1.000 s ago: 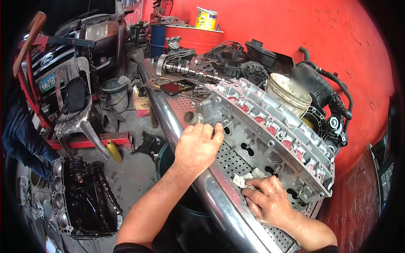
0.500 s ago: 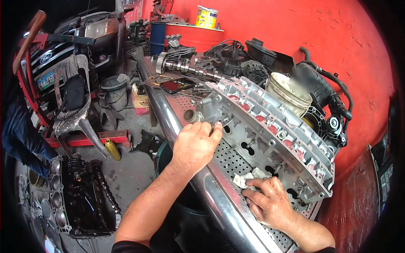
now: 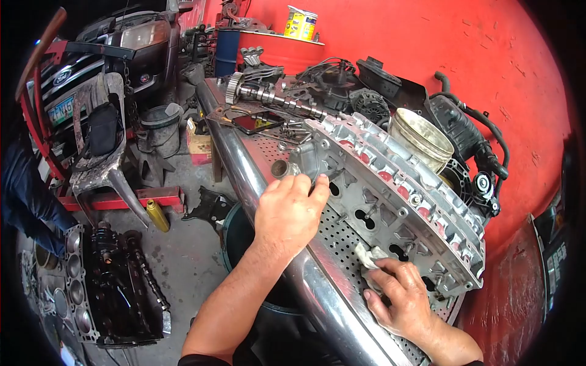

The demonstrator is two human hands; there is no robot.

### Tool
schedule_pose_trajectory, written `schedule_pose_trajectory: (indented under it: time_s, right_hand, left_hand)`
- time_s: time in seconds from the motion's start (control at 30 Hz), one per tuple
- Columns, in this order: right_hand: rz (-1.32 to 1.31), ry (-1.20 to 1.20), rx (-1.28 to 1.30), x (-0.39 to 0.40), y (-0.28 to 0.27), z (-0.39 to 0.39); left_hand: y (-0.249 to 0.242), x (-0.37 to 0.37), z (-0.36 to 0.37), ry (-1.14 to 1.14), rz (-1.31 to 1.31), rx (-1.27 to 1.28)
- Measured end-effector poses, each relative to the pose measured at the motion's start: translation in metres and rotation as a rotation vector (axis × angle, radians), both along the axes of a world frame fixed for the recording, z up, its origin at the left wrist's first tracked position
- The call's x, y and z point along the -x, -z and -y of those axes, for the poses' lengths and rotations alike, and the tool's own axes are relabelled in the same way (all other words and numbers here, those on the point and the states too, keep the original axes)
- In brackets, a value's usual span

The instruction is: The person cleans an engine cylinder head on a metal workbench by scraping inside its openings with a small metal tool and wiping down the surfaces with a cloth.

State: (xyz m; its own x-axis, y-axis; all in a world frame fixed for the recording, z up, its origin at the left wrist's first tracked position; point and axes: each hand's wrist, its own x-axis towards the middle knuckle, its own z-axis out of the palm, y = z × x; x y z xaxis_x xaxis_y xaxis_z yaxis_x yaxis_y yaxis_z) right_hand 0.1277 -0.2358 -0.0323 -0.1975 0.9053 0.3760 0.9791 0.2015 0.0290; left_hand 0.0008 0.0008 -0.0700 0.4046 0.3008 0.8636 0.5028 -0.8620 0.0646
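Observation:
A grey metal cylinder head (image 3: 381,210) rests tilted on its side on a perforated metal bench (image 3: 334,239). My left hand (image 3: 292,210) is at its near left end, beside a round pipe opening (image 3: 281,169). Its fingers are curled with the index fingertip against the head; what they grip is hidden behind the knuckles. In my right hand (image 3: 403,299) a crumpled whitish rag (image 3: 368,256) is pinched, close to the lower edge of the head and its dark oval ports.
A camshaft (image 3: 278,99), a phone (image 3: 256,122) and small metal parts lie further along the bench. Behind the head stands a dirty white bucket (image 3: 421,139). An engine block (image 3: 116,283) sits on the floor at left, near a plastic chair (image 3: 107,161). A person's blue-clad leg (image 3: 30,189) shows at far left.
My left hand has shifted slightly right along the cylinder head. My right hand has moved a little, and the rag looks more bunched and upright. The view has shifted slightly.

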Motion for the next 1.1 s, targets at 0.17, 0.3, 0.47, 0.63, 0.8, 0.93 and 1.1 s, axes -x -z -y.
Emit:
schedule_pose_trajectory:
  time_s: [0.17, 0.3, 0.47, 0.63, 0.8, 0.93, 1.1]
  right_hand:
    - [0.016, -0.007, -0.014, 0.002, -0.003, 0.001]
    - [0.023, -0.009, -0.021, -0.001, 0.000, 0.000]
    - [0.040, -0.017, -0.021, -0.002, 0.002, -0.002]
    - [0.054, -0.021, -0.025, 0.004, 0.003, 0.001]
    - [0.068, -0.020, -0.037, 0.001, 0.001, 0.004]
    - [0.079, -0.018, -0.052, 0.001, -0.003, 0.004]
    - [0.087, -0.017, -0.073, -0.002, -0.004, 0.005]
  left_hand:
    - [0.007, -0.001, 0.002, 0.014, -0.037, 0.034]
    - [0.008, 0.000, -0.005, 0.017, 0.022, 0.005]
    - [0.006, -0.001, -0.008, 0.045, 0.055, -0.002]
    - [0.006, -0.002, -0.002, 0.039, 0.010, 0.054]
    - [0.010, -0.005, 0.000, 0.042, -0.042, 0.105]
    - [0.010, -0.006, 0.001, 0.032, 0.015, 0.074]
    - [0.006, -0.005, -0.001, 0.018, 0.068, 0.041]
